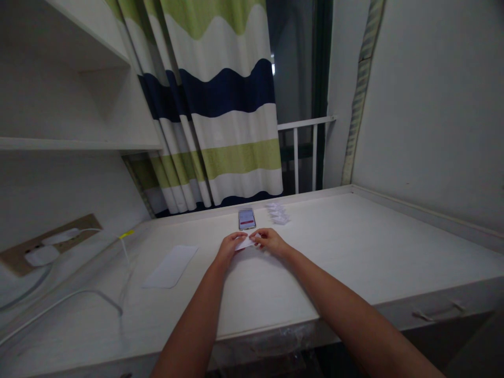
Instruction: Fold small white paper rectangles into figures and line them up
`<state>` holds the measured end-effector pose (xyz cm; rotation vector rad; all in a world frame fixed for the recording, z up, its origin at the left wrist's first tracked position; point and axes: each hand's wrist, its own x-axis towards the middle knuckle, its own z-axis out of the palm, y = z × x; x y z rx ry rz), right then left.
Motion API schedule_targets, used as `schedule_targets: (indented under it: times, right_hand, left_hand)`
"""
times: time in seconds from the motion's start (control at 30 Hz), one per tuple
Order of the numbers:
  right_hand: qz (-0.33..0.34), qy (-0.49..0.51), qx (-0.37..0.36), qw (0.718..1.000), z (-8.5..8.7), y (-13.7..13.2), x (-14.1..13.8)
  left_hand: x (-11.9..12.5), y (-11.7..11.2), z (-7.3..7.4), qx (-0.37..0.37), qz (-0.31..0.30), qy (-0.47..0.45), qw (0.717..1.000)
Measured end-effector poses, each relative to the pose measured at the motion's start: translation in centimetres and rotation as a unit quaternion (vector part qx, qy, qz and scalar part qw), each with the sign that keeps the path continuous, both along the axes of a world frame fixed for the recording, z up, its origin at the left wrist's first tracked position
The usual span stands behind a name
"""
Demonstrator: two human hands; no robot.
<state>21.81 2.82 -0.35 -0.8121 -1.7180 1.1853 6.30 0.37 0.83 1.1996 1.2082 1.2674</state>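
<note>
Both of my arms reach out over a white desk (pixel 334 262). My left hand (pixel 229 248) and my right hand (pixel 271 241) meet at the middle of the desk, fingers pinched on a small white piece of paper (pixel 247 243) between them. Just beyond the hands a phone (pixel 247 218) with a lit screen lies flat. To its right sits a small pile of white folded paper pieces (pixel 277 212).
A white rectangular sheet (pixel 170 266) lies on the desk to the left. White cables (pixel 79 299) run from a wall socket (pixel 43 249) at the far left. A striped curtain (pixel 220 115) hangs behind the desk, shelves stand at the upper left, and a wall closes the right side.
</note>
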Motion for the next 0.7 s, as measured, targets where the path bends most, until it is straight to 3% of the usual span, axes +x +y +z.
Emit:
schedule_targets:
  times: [0.3,0.53,0.7]
  right_hand:
    - [0.0,-0.001,0.003,1.0,0.5,-0.2,0.1]
    - [-0.019,0.016,-0.045,0.999,0.4,-0.1,0.4]
    - [-0.046,0.063,-0.071,0.994,0.5,0.0,0.4]
  left_hand:
    - [-0.2,0.1,-0.2,0.006,-0.022,0.022,0.999]
    - [-0.4,0.9,-0.4,0.138,-0.012,0.118,0.983]
    - [-0.3,0.6,-0.3,0.153,-0.029,0.118,0.981]
